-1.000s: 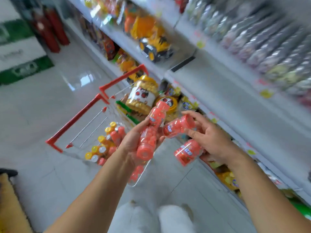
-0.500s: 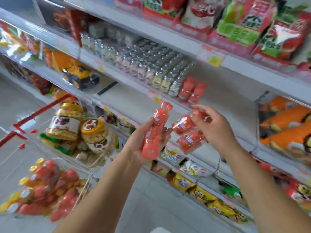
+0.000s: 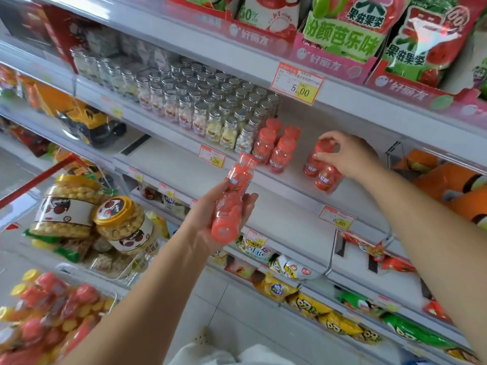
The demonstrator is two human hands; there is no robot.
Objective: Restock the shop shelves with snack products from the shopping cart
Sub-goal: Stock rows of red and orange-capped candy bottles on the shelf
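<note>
My left hand (image 3: pixel 210 219) grips two red candy bottles (image 3: pixel 232 198) stacked end to end, held in front of the shelf. My right hand (image 3: pixel 350 159) pinches two more red candy bottles (image 3: pixel 320 171) and reaches onto the white middle shelf (image 3: pixel 295 180), with the bottles just at its surface. Three like red bottles (image 3: pixel 275 148) stand upright on that shelf to the left of my right hand. The red-framed shopping cart (image 3: pixel 39 180) is at lower left with large yellow-lidded snack jars (image 3: pixel 118 222) and more small bottles (image 3: pixel 47 312).
Rows of silver-capped clear candy bottles (image 3: pixel 200 106) fill the shelf's left part. Snack bags (image 3: pixel 355 30) sit on the shelf above, chip packets (image 3: pixel 316 306) on lower shelves. A boxed yellow toy truck (image 3: pixel 87 119) stands at left. Orange packs (image 3: pixel 448 180) lie right.
The view swung up from the cart to the shelves. My right hand carried its two bottles forward onto the middle shelf. My left hand kept its bottles in front of the shelf.
</note>
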